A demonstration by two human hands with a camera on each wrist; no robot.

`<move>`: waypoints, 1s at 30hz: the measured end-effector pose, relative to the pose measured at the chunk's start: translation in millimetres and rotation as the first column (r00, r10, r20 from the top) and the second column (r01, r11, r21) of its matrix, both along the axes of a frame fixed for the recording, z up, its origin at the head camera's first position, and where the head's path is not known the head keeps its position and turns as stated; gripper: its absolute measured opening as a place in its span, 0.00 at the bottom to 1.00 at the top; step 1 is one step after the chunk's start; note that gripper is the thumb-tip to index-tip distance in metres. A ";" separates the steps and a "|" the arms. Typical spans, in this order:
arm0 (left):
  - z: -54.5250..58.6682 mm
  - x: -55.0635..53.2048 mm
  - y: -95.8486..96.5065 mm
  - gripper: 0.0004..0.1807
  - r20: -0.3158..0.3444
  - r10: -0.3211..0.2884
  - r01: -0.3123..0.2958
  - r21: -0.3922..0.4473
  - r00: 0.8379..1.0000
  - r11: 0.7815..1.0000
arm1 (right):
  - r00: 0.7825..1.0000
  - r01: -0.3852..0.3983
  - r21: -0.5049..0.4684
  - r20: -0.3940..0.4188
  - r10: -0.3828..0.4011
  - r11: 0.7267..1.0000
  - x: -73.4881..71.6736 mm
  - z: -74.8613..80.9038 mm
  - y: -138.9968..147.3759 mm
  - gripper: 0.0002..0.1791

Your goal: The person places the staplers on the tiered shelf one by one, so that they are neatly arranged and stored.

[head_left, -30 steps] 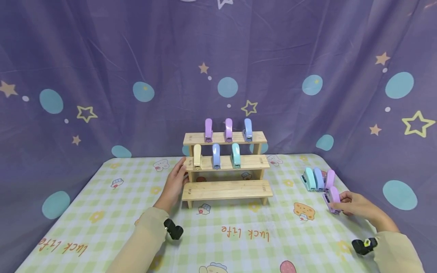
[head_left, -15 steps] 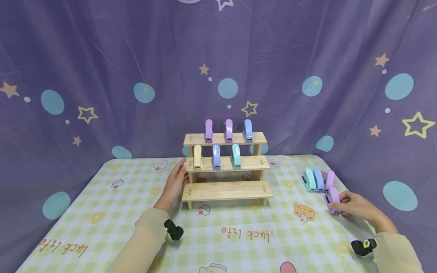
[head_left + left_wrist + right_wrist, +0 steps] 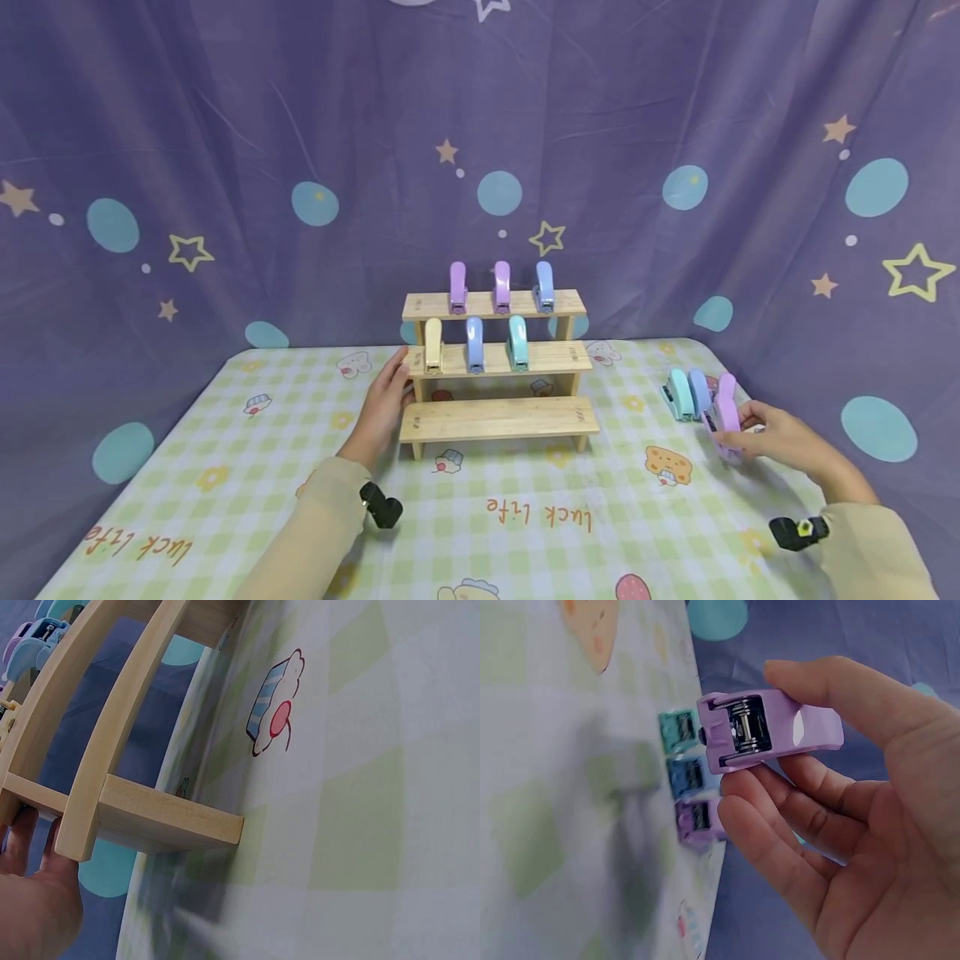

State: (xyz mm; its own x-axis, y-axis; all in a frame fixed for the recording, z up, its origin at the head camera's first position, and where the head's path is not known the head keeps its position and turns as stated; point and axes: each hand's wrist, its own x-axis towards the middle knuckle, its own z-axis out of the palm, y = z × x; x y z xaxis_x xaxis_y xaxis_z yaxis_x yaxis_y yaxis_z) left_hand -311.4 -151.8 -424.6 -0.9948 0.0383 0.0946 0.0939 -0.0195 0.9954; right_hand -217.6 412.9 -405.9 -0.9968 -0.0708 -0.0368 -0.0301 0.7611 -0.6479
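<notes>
My right hand [image 3: 783, 444] pinches a purple stapler [image 3: 726, 407] between thumb and fingers at the table's right side. In the right wrist view this stapler [image 3: 784, 727] is lifted off the cloth. Behind it stand a mint stapler [image 3: 680, 394], a blue stapler [image 3: 700, 390] and another purple stapler [image 3: 696, 817], which the held one mostly hides in the head view. My left hand [image 3: 381, 410] grips the left end of the wooden three-step rack [image 3: 498, 418] at its middle step. In the left wrist view, its fingers [image 3: 58, 851] curl up against the wood.
On the rack's top step stand two purple staplers [image 3: 502, 287] and a blue stapler [image 3: 544, 287]. The middle step bears a yellow stapler [image 3: 433, 346], a blue stapler [image 3: 475, 344] and a mint stapler [image 3: 518, 343]. A checked cloth [image 3: 555, 558] covers the table; a purple curtain [image 3: 375, 125] hangs behind.
My right hand has raised the purple stapler off the table, slightly up and left, so it now covers the purple one behind. The left hand and rack have stayed still.
</notes>
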 end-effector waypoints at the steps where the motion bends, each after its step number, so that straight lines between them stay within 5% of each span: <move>1: -0.1 0.2 -0.1 0.29 -0.006 -0.004 0.004 0.002 1.000 1.000 | 1.000 -0.002 -0.005 -0.012 0.002 1.000 -0.4 2.4 -1.9 0.22; 15: 0.4 1.2 0.3 0.28 -0.019 0.005 -0.005 0.009 1.000 1.000 | 0.999 0.013 0.014 -0.045 -0.013 1.000 -9.9 32.9 -31.3 0.26; 30: 1.5 1.2 1.4 0.28 -0.008 0.006 -0.006 0.003 1.000 1.000 | 0.985 -0.073 0.005 -0.157 0.073 0.997 -37.4 52.6 -81.0 0.24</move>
